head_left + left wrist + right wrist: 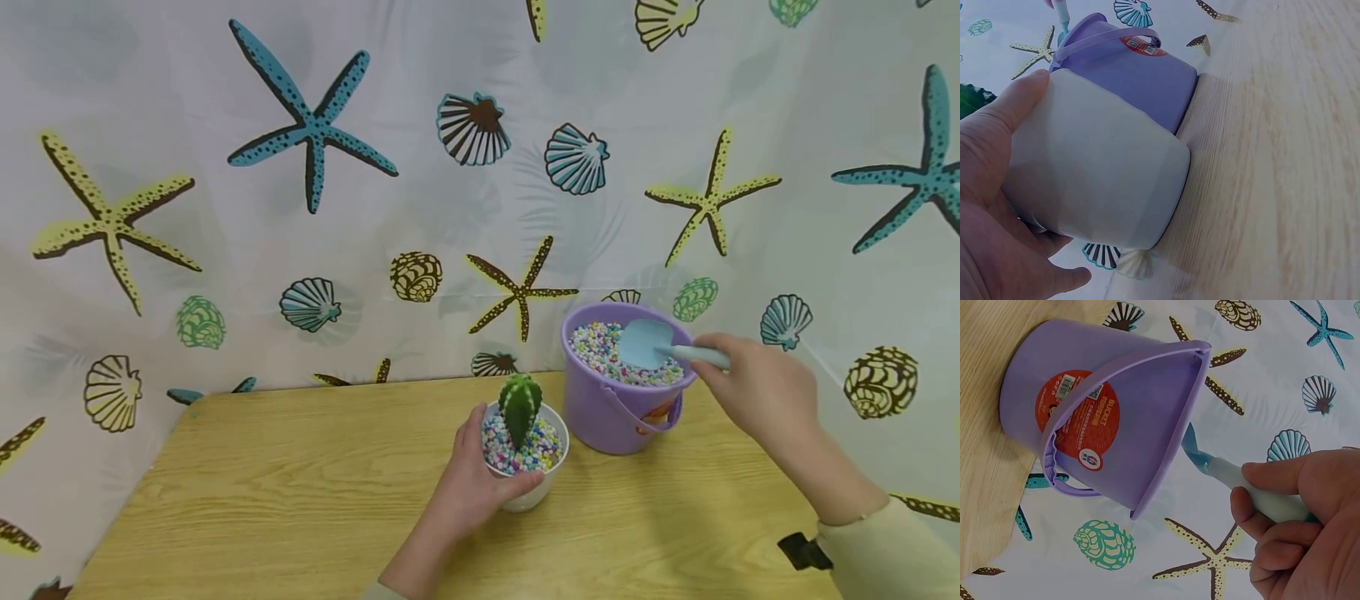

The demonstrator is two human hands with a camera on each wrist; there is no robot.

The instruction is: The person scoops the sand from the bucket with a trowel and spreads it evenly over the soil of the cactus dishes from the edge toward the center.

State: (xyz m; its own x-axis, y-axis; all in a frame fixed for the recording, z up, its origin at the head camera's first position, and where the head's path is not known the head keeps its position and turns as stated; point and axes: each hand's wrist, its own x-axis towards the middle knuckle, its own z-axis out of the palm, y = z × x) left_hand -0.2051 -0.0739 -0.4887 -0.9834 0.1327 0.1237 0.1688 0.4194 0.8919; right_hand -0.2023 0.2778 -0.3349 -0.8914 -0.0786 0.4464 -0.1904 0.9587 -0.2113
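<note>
Purple bucket (600,421) of multicoloured beads (592,343) on wood-grained surface (300,483), blue scoop (643,343) at its mouth, right fingers (1282,555) clasped round handle (1272,503), ribbed cactus (519,408) in white pot (1097,156) alongside, left fingers (471,429) gripping pot.

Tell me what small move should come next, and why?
Probably the right hand should dip the pale blue plastic shovel into the multicoloured pebbles in the round purple plastic bucket: the shovel's blade is at the bucket's mouth with no pebbles visible on it, and the left hand holds the round white cactus pot.
</note>
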